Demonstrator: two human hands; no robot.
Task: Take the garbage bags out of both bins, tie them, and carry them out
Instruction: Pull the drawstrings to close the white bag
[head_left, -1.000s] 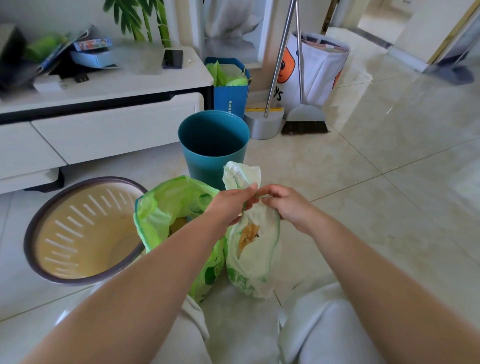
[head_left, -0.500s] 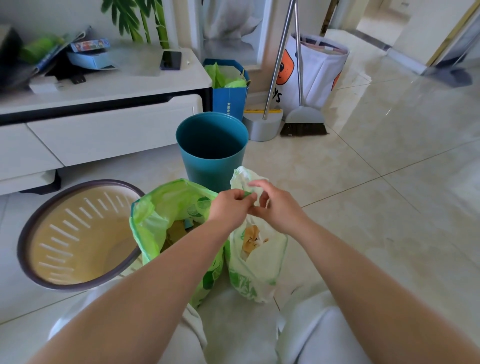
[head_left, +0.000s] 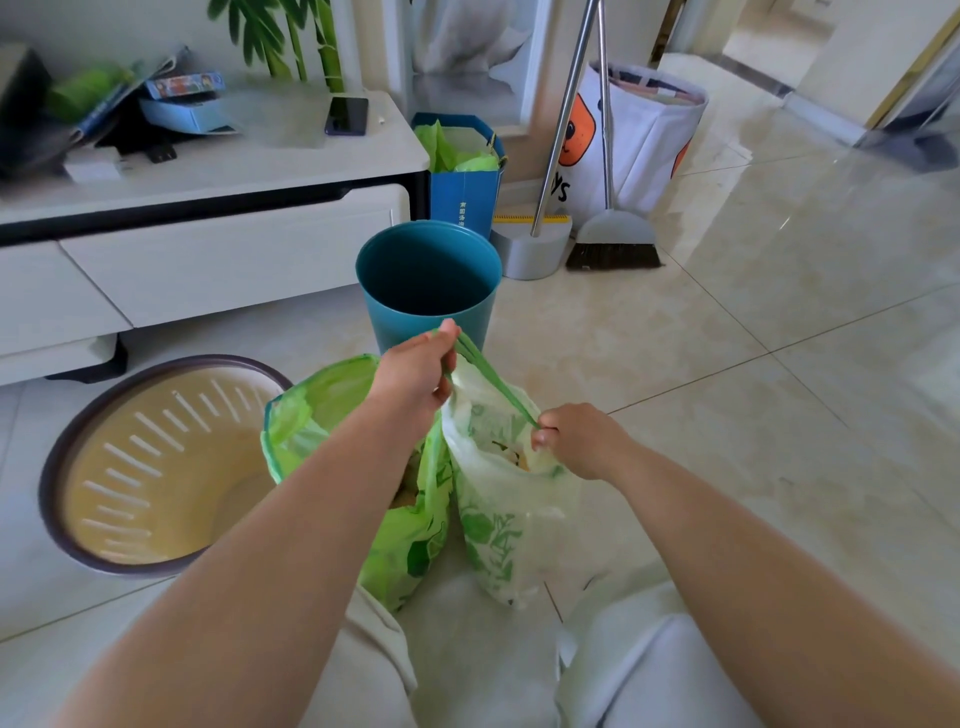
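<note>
Clearly the left hand (head_left: 415, 374) and right hand (head_left: 576, 441) are each pinched shut on an end of the pale bag's (head_left: 511, 499) mouth, stretched into a taut strip between them, likely to draw a knot tight. That bag stands on the floor (head_left: 727, 389) touching the greener bag (head_left: 332, 415), whose mouth gapes untied. Behind stand the blue bin (head_left: 428, 283) and, leftward, the cream bin (head_left: 156, 462), both without liners.

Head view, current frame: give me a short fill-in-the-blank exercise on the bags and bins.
1. Both hands stretch a twisted green strip of the ____ bag.
2. The left hand is held ____ than the right hand.
3. The teal bin holds ____ bag.
4. The green bag stands ____.

Missing words: white; higher; no; open
</note>
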